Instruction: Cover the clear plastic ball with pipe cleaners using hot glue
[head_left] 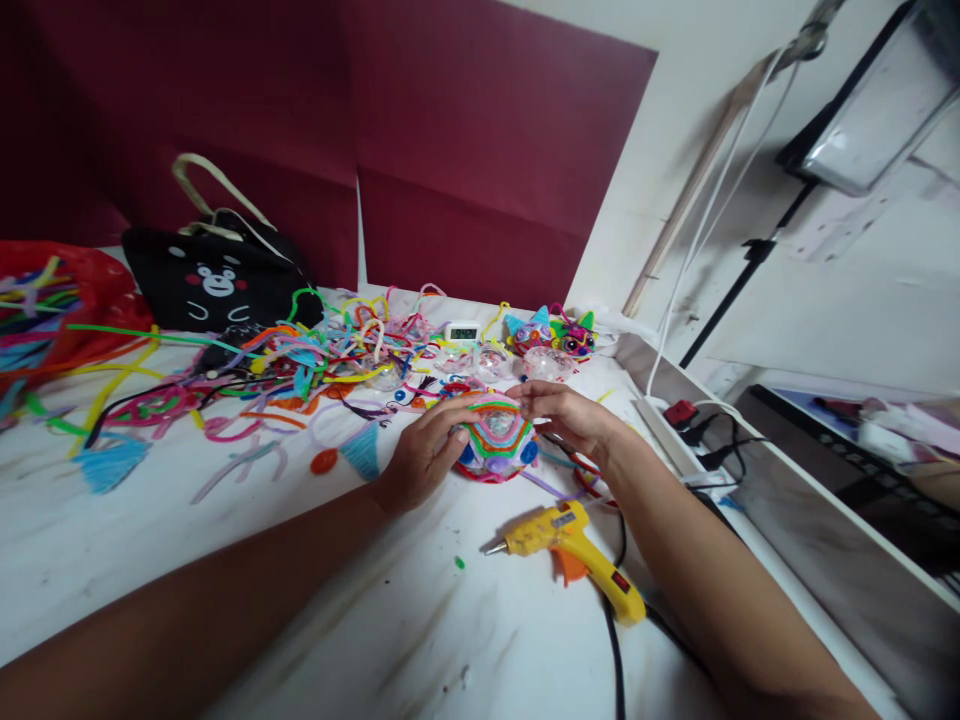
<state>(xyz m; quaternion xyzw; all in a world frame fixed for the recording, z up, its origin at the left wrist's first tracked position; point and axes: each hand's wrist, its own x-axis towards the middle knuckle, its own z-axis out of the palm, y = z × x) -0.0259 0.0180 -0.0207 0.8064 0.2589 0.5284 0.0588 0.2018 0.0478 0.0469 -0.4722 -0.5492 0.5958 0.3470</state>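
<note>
Head camera: Fuzzy pipe-cleaner ball (496, 455) calls for a light touch

You have the rainbow-banded ball on the white marbled table (330, 610), just beyond the yellow glue gun (574, 550), whose metal nozzle points left. Your left hand (424, 450) holds it from the left, fingers stretched along the upper side and thumb bent against the front. Your right hand (570, 415) arches in from the other side, fingers close together at the top; whether their tips press or merely hover, you cannot tell from this angle.

Expect the ball to be light. A see-through patch between the bands suggests a thin plastic shell: stiff, yet probably easy to dent or crack if you squeeze. The fuzzy stripes should give your skin some grip, though they may shift or peel under a dragging thumb. Cup it low around both sides, spread the pressure, and keep your fingertips off the raised blue and lilac discs at the front, which look stuck on and could come loose.
</note>
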